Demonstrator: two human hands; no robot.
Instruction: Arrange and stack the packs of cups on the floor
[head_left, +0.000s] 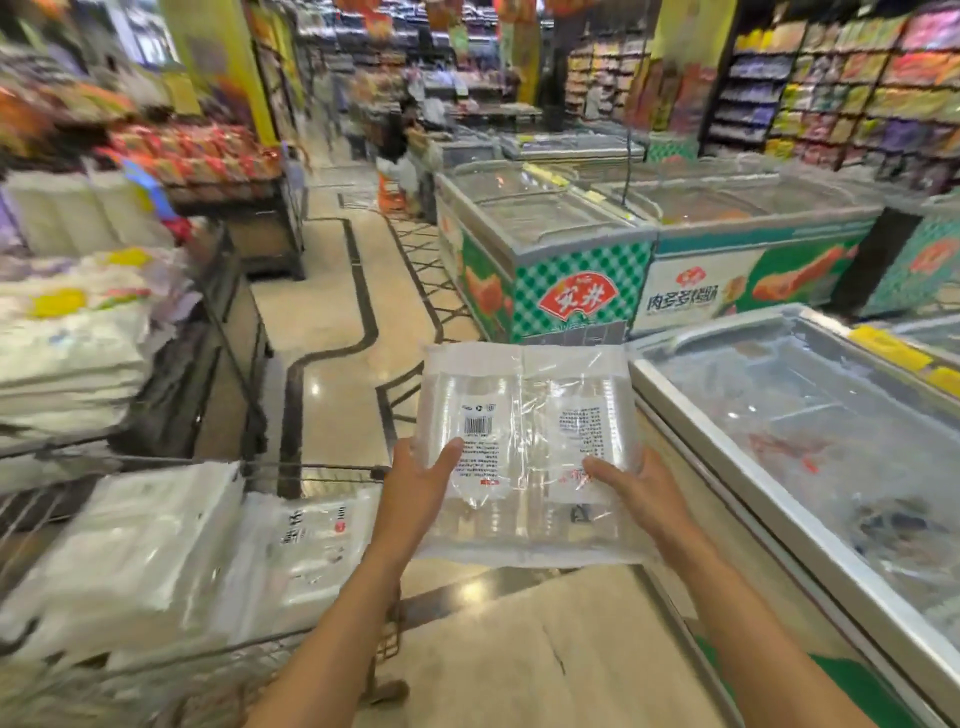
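The left hand (415, 486) is gripping the near left edge of a clear pack (524, 447), its thumb lying over the top face beside a barcode, the fingers hidden beneath. The right hand (636, 493) is holding the near right edge the same way, thumb pressing on the film and fingers curling under. Between them the pack is hanging flat and roughly level in the air above the aisle floor (332, 312), its printed labels facing up. It is holding what look like clear cups, though the film is glaring too much to be sure.

Just right of the pack a chest freezer (769, 493) is standing with its glass lid closed, the pack's right edge sitting just beside the freezer's near corner. Down to the left, a wire cart (291, 644) is carrying more white packs (156, 551). Further left, sacks (72, 353) are lying stacked on a rack. Beyond the pack, more freezers (545, 244) are lining the aisle's right side, and shelves (841, 83) of coloured packets are filling the back wall, blurred.
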